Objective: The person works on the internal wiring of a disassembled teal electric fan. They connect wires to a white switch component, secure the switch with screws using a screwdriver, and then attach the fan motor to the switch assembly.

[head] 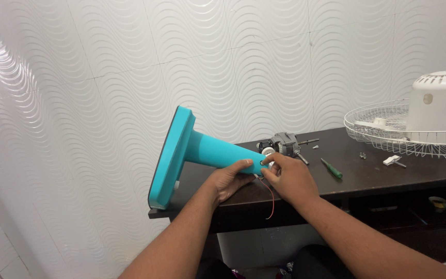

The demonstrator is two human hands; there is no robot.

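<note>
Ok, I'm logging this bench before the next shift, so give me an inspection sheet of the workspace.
Surface: dark table against the wall, edge toward the person.
Job's things: teal fan stand tipped on its side, base off the table's left end; motor at its neck.
Clutter: green screwdriver, wire fan guard, white cover in it, small white part, loose bits nearby.
Grippers: left hand cups the stand's neck from below; right hand pinches at the neck's end.
Cables: red wire hangs below the hands.
Surroundings: white wavy wall tiles.
</note>
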